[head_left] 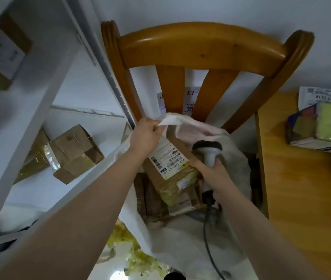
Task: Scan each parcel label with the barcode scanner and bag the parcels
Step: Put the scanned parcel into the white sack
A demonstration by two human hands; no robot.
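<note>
A large white bag [180, 239] hangs open in front of a wooden chair [201, 47]. My left hand [145, 136] pinches the bag's upper rim [172, 120] and holds it up. Inside the bag lies a brown cardboard parcel [172, 178] with a white barcode label [165, 156] facing up; more parcels lie beneath it. My right hand [213, 170] grips the handle of a grey barcode scanner [208, 150], whose dark head sits just right of the label. The scanner's black cable [209, 239] trails down over the bag.
White metal shelving [39, 110] on the left carries taped cardboard boxes [69, 152] and another box [1, 55] higher up. A wooden table [306, 178] on the right bears a colourful parcel [320, 128] with a label. A white wall stands behind the chair.
</note>
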